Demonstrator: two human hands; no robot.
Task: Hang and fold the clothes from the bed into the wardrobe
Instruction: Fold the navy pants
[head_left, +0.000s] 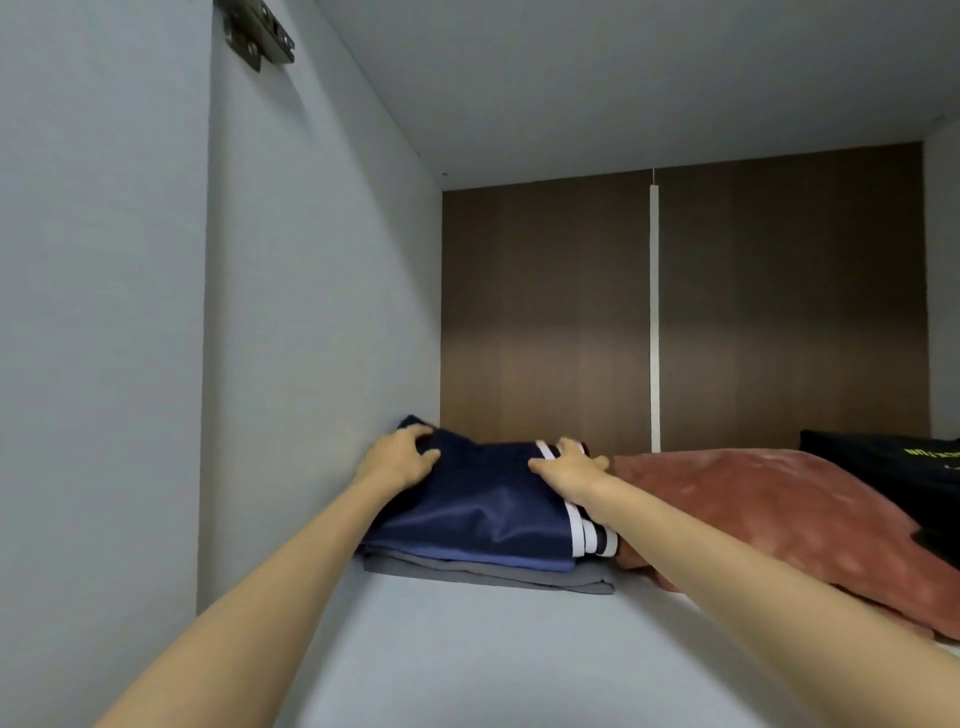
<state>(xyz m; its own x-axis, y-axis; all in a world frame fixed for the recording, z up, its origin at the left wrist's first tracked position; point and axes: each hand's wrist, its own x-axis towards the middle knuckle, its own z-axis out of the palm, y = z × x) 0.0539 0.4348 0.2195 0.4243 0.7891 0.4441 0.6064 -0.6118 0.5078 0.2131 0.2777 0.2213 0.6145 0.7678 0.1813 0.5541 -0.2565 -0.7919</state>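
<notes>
1. The left hand (402, 457) rests on the far left corner of a folded navy garment (483, 504). Its fingers are curled down into the cloth and the thumb is hooked over the near side, so it grips the corner.
2. The right hand (571, 470) sits on the garment's right edge, over the white stripes. Its fingers bend over the far side of the fold and the thumb stretches left across the fabric; it holds that edge.
3. The navy garment spans the gap between the two sets of fingers and tops a small stack: under the fingers lies a lighter blue piece (467, 557), and under that a grey piece (493, 574), both folded flat on the wardrobe shelf (467, 649).
4. Just left of the left fingers stands the pale side wall (311, 312), which the garment's corner touches.
5. Just right of the right fingers lies a rust-pink cushion (769, 509), touching the stack, and beyond it a black item (893, 467) with yellow-green lettering too small to read.
6. Beyond the fingertips rises the brown back panel (545, 312), split by a white strip (654, 312). High above the left fingers, a metal hinge (260, 34) sits on the wall.
</notes>
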